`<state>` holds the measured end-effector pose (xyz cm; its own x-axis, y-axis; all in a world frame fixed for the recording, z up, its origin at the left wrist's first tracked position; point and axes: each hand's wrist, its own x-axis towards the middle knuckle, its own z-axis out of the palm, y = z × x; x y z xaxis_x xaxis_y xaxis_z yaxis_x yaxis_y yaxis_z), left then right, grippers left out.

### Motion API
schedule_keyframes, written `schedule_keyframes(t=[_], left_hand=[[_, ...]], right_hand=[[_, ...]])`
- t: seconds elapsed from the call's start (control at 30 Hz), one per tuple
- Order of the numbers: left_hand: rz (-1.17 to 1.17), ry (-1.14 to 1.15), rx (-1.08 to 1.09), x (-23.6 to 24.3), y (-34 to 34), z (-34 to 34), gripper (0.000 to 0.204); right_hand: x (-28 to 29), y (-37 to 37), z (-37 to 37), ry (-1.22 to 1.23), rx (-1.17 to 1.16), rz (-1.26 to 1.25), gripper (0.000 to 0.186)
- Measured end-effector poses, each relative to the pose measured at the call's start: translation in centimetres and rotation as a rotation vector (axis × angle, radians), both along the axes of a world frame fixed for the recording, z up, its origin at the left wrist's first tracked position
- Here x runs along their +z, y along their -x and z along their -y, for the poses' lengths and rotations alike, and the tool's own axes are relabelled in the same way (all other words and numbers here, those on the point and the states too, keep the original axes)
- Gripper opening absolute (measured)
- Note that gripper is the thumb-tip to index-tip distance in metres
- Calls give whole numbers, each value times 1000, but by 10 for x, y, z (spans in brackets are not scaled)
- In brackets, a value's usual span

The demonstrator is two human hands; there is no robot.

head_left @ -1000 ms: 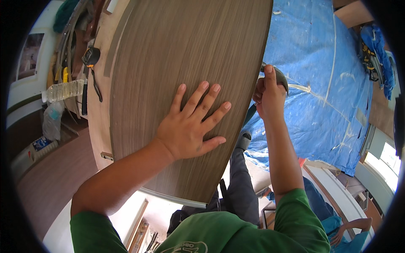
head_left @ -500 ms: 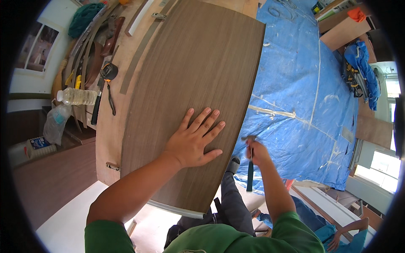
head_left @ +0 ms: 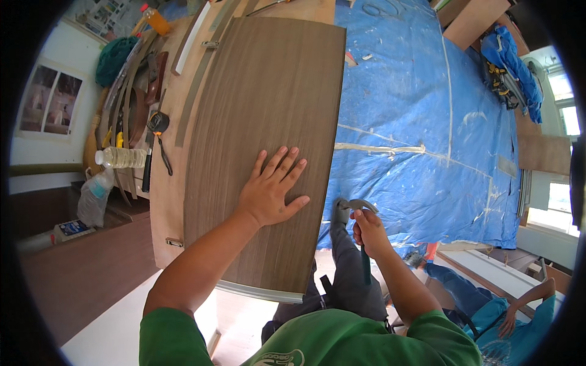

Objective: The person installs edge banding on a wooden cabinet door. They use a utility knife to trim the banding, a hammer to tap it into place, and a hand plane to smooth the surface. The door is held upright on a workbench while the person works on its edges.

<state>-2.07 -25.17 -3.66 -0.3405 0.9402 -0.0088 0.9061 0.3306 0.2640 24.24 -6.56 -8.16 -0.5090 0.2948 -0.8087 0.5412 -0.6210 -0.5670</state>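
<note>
A long brown wood-grain panel lies flat on a pale wooden worktop. My left hand rests palm down on the panel's near half, its fingers spread. Beyond the panel's right edge, my right hand is closed round a claw hammer. The hammer's head sits above my fist and its dark green handle hangs below it. The hammer is apart from the panel, over my leg and the floor.
Left of the panel lie a black tape measure, a clear plastic bottle and thin edging strips. A blue tarp covers the floor to the right. Another person in a teal shirt is at the lower right.
The view has shifted, so the panel appears farther left. My right hand has turned the hammer, its claw now curving to the right. My left hand stays flat on the panel.
</note>
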Motion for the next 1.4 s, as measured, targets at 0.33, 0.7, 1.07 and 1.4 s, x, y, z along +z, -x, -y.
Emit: schedule_keyframes(t=[0.33,0.7,1.07,1.4], left_hand=[[-51,-143,81,-3,56,-77,70],[-200,75,101,-11,116,-166,69],[-163,123,104,-6,119,-171,73],[-101,123,134,1,123,-165,76]], right_hand=[[8,114,-57,53,-217,-377,32],[-12,194,-91,98,-335,-484,36],[-10,230,-136,189,-354,-469,35],[-3,277,-179,154,-375,-467,38]])
